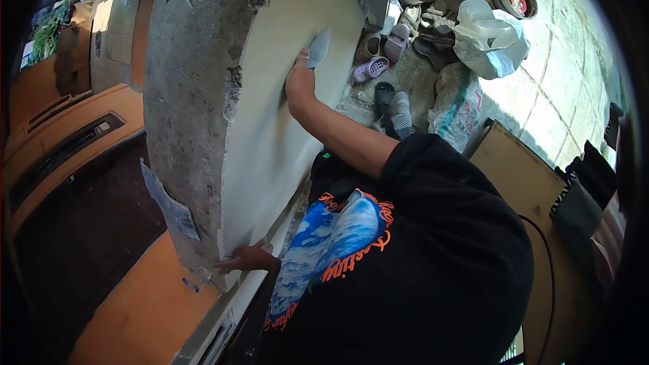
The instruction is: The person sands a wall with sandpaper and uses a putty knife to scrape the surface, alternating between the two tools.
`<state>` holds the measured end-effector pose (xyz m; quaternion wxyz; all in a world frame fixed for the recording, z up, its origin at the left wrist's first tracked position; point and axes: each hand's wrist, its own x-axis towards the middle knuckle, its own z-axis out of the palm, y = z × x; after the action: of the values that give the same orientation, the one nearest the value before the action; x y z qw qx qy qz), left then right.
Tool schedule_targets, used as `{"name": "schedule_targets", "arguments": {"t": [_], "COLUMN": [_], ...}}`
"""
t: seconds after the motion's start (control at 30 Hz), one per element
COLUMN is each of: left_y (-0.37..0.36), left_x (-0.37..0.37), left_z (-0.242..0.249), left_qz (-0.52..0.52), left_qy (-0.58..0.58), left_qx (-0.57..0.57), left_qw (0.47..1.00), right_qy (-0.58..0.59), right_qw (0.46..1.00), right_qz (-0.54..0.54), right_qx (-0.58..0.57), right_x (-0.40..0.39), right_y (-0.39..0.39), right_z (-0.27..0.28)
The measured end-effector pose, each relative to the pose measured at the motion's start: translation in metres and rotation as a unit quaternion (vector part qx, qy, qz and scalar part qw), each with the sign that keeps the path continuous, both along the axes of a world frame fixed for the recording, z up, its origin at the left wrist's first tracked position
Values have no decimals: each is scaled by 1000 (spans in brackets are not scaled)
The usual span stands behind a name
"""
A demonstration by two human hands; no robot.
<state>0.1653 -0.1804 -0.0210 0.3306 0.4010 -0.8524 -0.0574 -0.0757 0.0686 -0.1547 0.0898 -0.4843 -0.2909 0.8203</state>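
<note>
My right hand (301,82) is closed around a putty knife (319,49). Its flat grey blade points up and away against a smooth cream wall face (297,7), while the handle is hidden in my grip. Lower down, my left hand (245,260) rests at the wall's near corner, fingers stretched out and holding nothing that I can see. Beside the smooth face runs a rough grey concrete side (186,74), chipped along the edge.
Several shoes and clogs (372,69) lie on the floor beyond my right arm, near a white plastic bag (490,40) and a sack (460,105). A brown board (514,162) and a black cable (549,257) are beside me. An orange ledge (145,304) lies below the concrete.
</note>
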Motion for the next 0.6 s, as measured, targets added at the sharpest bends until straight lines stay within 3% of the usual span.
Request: {"name": "schedule_targets", "arguments": {"t": [0.07, 0.1, 0.13, 0.2, 0.23, 0.3, 0.33, 0.4, 0.6], "left_y": [5, 4, -16, -9, -11, -15, 5, -2, -6], "left_x": [-1, 0, 9, 10, 8, 11, 1, 7, 16], "left_z": [2, 4, -5, -1, -2, -5, 5, 2, 3], "left_qz": [2, 2, 0, -31, -23, -14, -19, -19, -89], "left_qy": [5, 12, -19, -16, -20, -54, -26, -30, -50], "left_qx": [26, 50, -5, 15, 4, -38, -4, 8, -31], "left_qw": [1000, 999, 1000, 999, 1000, 998, 999, 999, 994], "right_qy": [-59, -31, -8, 92, 85, 85, 79, 93, 71], "right_qw": [988, 999, 990, 948, 946, 996, 996, 981, 984], "right_qz": [-25, -44, -62, -70, -65, 21, 32, -34, 27], "right_qx": [139, 10, -126, -296, -307, -3, -13, 167, 160], "right_x": [-20, -28, -26, -29, -24, -6, -6, -27, 15], "right_y": [-18, 1, 33, 54, 42, 11, 10, 22, -14], "right_z": [-28, -45, -38, -49, -33, 7, 6, -10, -11]}}
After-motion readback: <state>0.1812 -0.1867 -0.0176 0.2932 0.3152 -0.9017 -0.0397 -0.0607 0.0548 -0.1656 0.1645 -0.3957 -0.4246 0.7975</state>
